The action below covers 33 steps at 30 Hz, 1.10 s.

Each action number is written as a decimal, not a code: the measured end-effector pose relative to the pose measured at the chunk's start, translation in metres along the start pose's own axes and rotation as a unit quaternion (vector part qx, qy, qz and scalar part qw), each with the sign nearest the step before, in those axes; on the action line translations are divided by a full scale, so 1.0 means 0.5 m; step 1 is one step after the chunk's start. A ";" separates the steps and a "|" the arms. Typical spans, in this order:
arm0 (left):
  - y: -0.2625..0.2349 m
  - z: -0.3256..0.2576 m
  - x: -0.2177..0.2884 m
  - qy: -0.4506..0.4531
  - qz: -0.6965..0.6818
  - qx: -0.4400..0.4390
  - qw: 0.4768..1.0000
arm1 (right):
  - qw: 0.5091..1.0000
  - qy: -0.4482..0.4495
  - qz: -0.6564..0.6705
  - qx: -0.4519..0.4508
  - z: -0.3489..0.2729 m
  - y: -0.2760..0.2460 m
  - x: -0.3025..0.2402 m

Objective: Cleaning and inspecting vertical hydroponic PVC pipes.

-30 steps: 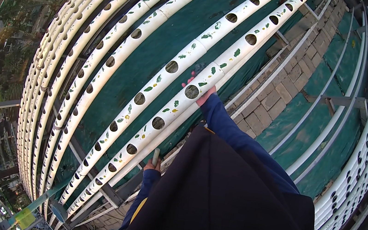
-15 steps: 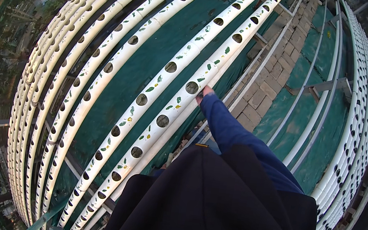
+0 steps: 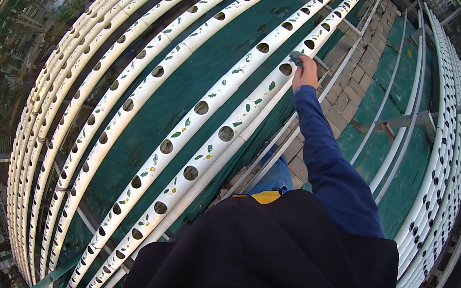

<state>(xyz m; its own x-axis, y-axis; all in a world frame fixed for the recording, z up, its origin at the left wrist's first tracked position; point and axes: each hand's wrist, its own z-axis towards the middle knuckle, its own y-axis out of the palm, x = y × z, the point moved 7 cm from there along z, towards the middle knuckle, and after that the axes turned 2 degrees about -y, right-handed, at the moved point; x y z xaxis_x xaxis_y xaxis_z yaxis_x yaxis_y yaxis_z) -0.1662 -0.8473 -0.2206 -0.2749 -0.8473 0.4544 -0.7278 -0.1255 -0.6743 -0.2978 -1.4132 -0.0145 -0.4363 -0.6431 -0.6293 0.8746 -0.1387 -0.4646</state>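
My right hand (image 3: 306, 74), in a blue sleeve, reaches out over the nearest white growing pipe (image 3: 254, 102). Its fingers are closed on a small dark grey-green wad (image 3: 296, 58) that looks like a cloth or scrubbing pad. The wad rests on or just above the pipe's top, beside one of its round holes (image 3: 286, 69). Painted green leaves and small yellow marks decorate the pipe between the holes. My left hand is out of view.
More white pipes with holes (image 3: 148, 79) run in parallel rows to the left, above dark green sheeting (image 3: 193, 75). On my right are a brick path (image 3: 335, 106), metal rails (image 3: 388, 89) and another bank of white pipes (image 3: 445, 149). A dark apron or jacket front (image 3: 262, 259) fills the lower middle.
My right hand has moved farther along the nearest pipe, up and to the right. The grey-green wad now shows in its fingers. The view has shifted slightly.
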 end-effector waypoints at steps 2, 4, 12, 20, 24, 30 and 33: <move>0.019 0.011 0.049 0.004 -0.007 0.010 1.000 | 0.976 -0.100 -0.013 -0.191 0.041 0.097 0.026; 0.038 0.015 0.101 0.000 -0.015 0.020 1.000 | 0.936 -0.145 -0.065 -0.314 0.077 0.155 0.084; -0.077 0.014 0.542 0.012 -0.024 -0.001 1.000 | 0.856 -0.220 -0.035 -0.467 0.102 0.225 0.125; -0.085 0.195 0.930 0.226 0.003 0.211 0.951 | 0.839 -0.222 -0.080 -0.491 0.206 0.259 0.207; -0.023 0.257 0.923 0.160 0.105 0.233 0.954 | 0.843 -0.244 0.038 -0.477 0.118 0.228 0.126; -0.024 0.263 0.926 0.188 0.077 0.227 0.952 | 0.834 -0.267 -0.027 -0.482 0.168 0.230 0.165; -0.020 0.259 0.938 0.186 0.098 0.215 0.954 | 0.847 -0.164 -0.152 -0.483 0.227 0.243 0.236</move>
<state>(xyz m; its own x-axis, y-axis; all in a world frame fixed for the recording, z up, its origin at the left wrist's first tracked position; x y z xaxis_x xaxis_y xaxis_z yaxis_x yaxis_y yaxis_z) -0.2065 -1.3103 -0.0760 -0.6413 -0.6449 0.4158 -0.3363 -0.2508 -0.9077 -0.2189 -1.5912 -0.0746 -0.3885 -0.8851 -0.2560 0.0834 0.2430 -0.9664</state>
